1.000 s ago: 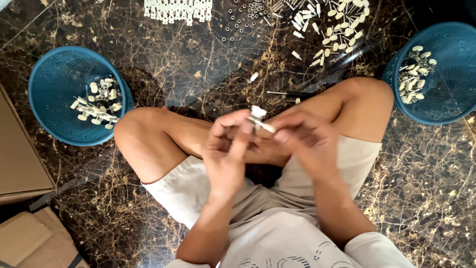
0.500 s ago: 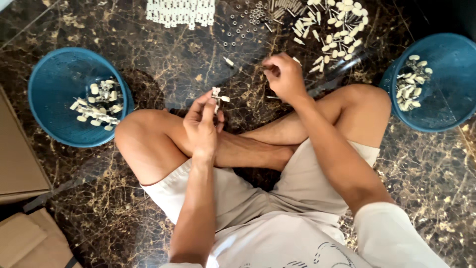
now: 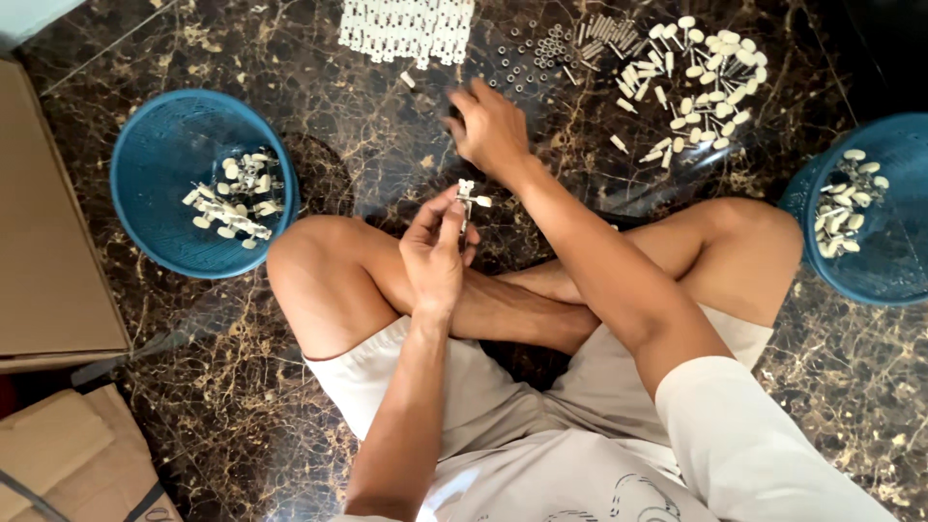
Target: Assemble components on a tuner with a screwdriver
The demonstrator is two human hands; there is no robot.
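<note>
I sit cross-legged on a dark marbled floor. My left hand (image 3: 435, 253) holds a small white plastic part on a thin metal pin (image 3: 467, 201) upright above my knee. My right hand (image 3: 490, 126) reaches forward across the floor, fingers curled down near a scatter of small metal rings (image 3: 541, 53). Whether it grips anything is hidden under the fingers. A strip of joined white plastic pieces (image 3: 406, 27) lies just beyond it.
A blue basket (image 3: 155, 208) with white assembled parts stands at the left, another blue basket (image 3: 894, 261) with white parts at the right. A pile of white mushroom-shaped pieces (image 3: 701, 82) and metal pins (image 3: 609, 29) lies at the far right. Cardboard boxes (image 3: 48, 242) line the left edge.
Both hands were together at my lap on the white part. My right hand let go and reached forward, then left toward the metal rings. The left hand keeps the part.
</note>
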